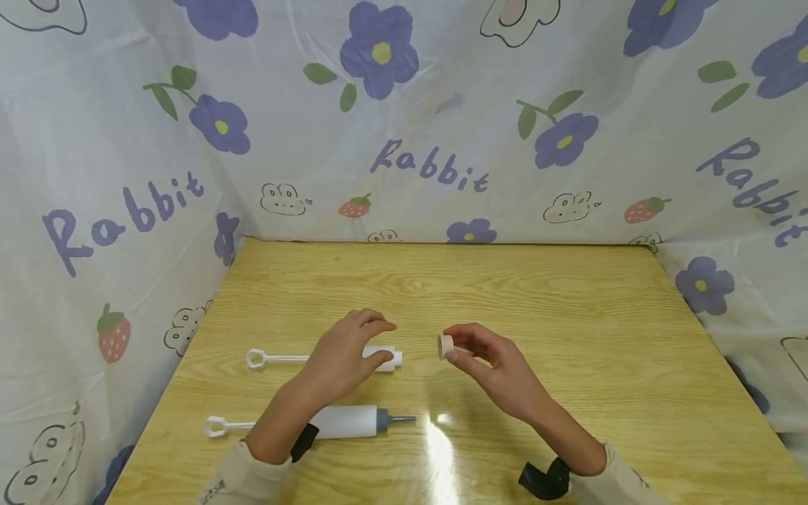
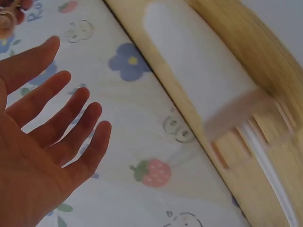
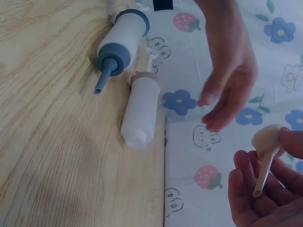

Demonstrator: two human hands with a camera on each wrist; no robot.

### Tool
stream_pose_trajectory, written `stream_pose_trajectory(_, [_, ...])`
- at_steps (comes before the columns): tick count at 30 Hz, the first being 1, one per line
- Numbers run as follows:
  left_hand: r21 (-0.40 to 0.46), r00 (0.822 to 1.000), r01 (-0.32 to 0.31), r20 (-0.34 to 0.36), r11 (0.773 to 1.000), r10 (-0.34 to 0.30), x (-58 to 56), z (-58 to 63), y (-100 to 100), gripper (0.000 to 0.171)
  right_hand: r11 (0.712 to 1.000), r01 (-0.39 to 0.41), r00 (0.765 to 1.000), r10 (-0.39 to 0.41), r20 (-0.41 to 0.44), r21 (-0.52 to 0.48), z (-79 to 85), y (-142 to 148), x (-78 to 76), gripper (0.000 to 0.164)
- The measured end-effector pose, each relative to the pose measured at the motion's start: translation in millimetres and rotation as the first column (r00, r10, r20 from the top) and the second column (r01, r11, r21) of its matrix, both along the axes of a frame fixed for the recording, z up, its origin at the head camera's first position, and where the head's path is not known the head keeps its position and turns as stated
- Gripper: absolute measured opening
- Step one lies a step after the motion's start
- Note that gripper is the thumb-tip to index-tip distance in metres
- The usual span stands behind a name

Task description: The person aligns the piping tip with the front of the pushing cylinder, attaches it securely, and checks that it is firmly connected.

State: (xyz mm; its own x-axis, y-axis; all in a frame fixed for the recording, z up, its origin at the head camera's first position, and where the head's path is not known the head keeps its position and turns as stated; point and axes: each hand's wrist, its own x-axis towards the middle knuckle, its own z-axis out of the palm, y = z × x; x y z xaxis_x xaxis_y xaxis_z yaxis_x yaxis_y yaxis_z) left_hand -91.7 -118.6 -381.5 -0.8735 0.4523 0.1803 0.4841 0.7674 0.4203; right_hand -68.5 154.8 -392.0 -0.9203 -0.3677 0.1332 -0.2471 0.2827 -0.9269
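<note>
My right hand [image 1: 499, 368] pinches a beige nozzle cap [image 1: 445, 346] between thumb and fingers; its thin spout [image 3: 264, 172] points back toward the palm. Over the farther syringe [image 1: 386, 358] hovers my left hand [image 1: 337, 361], fingers relaxed and apart from one another, holding nothing. That syringe is white with a beige collar, and its bare front end faces right. Nearer to me lies a second white syringe [image 1: 347, 421] with a grey nozzle [image 1: 383, 420] fitted, partly hidden by the left forearm. Both have plungers ending in white ring handles [image 1: 216, 426].
The syringes lie side by side on the left half of a wood-grain table [image 1: 568, 294]. A white printed curtain [image 1: 429, 112] hangs behind the table and along both sides. Black straps [image 1: 546, 479] are at the wrists.
</note>
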Motion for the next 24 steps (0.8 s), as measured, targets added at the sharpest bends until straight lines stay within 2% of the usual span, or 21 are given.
stream_pose_trajectory(4, [-0.076, 1.0, 0.005, -0.013, 0.997, -0.006, -7.7, -10.0, -10, 0.048, 1.0, -0.001, 1.0, 0.001, 0.017, 0.004, -0.1, 0, 0.8, 0.033])
stream_pose_trajectory(9, [-0.152, 0.998, 0.013, 0.055, 0.988, -0.005, -12.5, -20.4, -15, 0.051, 1.0, -0.005, 1.0, 0.005, 0.026, 0.004, -1.4, -1, 1.7, 0.033])
stream_pose_trajectory(13, [-0.217, 0.997, 0.007, 0.08, 0.976, 0.011, -14.8, -25.9, -17, 0.052, 1.0, -0.006, 1.0, 0.005, 0.025, 0.013, -2.9, -1, 1.8, 0.035])
stream_pose_trajectory(24, [-0.263, 0.994, 0.005, 0.11, 0.965, 0.025, -15.8, -37.9, -17, 0.046, 1.0, -0.012, 1.0, 0.011, 0.024, 0.011, -4.2, -1, 1.2, 0.032])
